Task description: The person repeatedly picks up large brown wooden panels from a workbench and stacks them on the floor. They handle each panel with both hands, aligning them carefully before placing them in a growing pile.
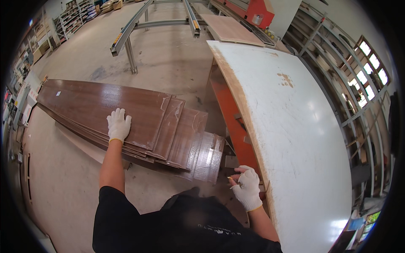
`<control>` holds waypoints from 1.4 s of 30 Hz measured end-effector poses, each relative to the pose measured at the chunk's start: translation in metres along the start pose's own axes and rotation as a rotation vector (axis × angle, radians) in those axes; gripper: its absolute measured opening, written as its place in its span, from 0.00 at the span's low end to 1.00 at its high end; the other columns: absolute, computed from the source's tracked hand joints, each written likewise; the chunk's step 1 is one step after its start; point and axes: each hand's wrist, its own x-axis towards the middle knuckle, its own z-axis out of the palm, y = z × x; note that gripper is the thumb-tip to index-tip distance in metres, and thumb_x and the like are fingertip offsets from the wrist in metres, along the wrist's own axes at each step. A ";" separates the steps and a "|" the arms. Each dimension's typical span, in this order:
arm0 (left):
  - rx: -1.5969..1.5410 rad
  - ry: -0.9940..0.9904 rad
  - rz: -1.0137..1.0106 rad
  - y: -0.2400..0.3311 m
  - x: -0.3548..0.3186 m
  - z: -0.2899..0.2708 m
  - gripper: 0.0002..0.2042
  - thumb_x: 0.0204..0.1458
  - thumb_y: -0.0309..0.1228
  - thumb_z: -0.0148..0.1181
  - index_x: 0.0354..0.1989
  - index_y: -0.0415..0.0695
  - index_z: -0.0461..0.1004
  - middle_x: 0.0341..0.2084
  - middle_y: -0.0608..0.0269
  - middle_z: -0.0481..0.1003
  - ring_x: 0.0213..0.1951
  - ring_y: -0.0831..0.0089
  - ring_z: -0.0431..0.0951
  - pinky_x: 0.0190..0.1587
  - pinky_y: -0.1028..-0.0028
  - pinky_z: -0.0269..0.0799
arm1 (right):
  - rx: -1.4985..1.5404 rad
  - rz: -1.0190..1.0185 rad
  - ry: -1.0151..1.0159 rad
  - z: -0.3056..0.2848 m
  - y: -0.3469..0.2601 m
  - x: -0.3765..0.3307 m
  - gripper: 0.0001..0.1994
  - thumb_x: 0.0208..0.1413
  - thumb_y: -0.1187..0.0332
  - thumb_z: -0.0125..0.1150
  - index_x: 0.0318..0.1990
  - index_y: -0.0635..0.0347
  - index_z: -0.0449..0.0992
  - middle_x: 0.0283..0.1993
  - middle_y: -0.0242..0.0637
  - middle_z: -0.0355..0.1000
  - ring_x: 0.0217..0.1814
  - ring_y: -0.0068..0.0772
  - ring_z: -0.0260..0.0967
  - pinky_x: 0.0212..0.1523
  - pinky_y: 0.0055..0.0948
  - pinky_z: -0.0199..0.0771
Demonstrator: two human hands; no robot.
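Your left hand [118,125] is spread flat, palm down, on the top sheet of the brown laminate panel stack [126,114], near its long left edge. The stack lies low over the concrete floor [168,55], long axis running away from you to the upper left. The sheets are fanned at the near end, not squared up: the near corners step out toward you in several offsets (glossy film or tape shows on a few of them).

Your right hand [247,185] is curled, fingers drawn together, thumb and forefinger pinching something small and pale; can't tell what it is. It sits at the near left edge of the big white board [303,139], just beside the orange frame [230,114] under it. It is not touching the brown stack.

Progress, judging from layout: nothing from the stack is on the white board yet, whose top carries no sheet. No sheet is lifted; you only have one hand on it. Squaring the stack or pulling the top panel looks still undone.

Far end: roller conveyor rails [126,33], another pale panel [230,28] by the red machine [257,12].
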 end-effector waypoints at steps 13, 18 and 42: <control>0.214 0.051 -0.263 0.094 -0.022 0.016 0.27 0.65 0.52 0.53 0.56 0.38 0.73 0.57 0.46 0.72 0.62 0.47 0.67 0.69 0.44 0.56 | 0.675 -0.661 -0.033 -0.107 -0.113 0.160 0.11 0.43 0.74 0.77 0.37 0.53 0.89 0.58 0.36 0.80 0.64 0.56 0.74 0.67 0.57 0.76; 0.193 0.031 -0.263 0.098 -0.026 0.014 0.28 0.66 0.53 0.52 0.60 0.39 0.72 0.59 0.45 0.71 0.64 0.46 0.66 0.70 0.45 0.55 | 0.962 -0.556 -0.338 -0.148 -0.120 0.161 0.08 0.50 0.75 0.77 0.38 0.52 0.89 0.51 0.41 0.82 0.59 0.47 0.79 0.64 0.51 0.81; 0.184 0.028 -0.238 0.094 -0.024 0.006 0.27 0.68 0.52 0.53 0.62 0.41 0.74 0.58 0.47 0.74 0.62 0.49 0.71 0.66 0.50 0.63 | 1.845 -0.792 0.691 -0.111 -0.150 0.171 0.12 0.64 0.70 0.65 0.26 0.60 0.79 0.32 0.43 0.82 0.27 0.45 0.72 0.30 0.46 0.75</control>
